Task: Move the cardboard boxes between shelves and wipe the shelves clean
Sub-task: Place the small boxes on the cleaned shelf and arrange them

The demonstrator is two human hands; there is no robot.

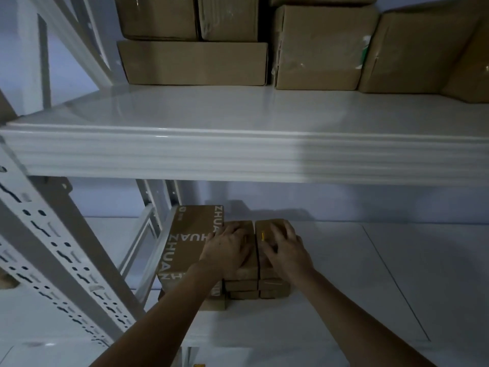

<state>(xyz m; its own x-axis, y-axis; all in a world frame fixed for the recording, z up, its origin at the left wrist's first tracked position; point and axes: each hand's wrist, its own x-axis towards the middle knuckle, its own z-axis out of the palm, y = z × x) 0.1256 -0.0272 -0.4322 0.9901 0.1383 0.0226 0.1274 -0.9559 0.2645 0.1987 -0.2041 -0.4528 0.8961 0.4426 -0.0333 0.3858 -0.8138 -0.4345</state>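
Rightward, bare shelf [370, 260] beside boxes [272, 284]

Storeroom: steel shelving [238, 154], stacked cartons [193, 63]

Boxes up top [193, 63]: plain brown cardboard. Lower box [194, 234]: brown, white "ZHUAN" lettering. Small boxes [270, 226]: brown, one with a yellow mark. Shelves [238, 154]: glossy white. Upright [53, 247]: white, dark slot pattern.
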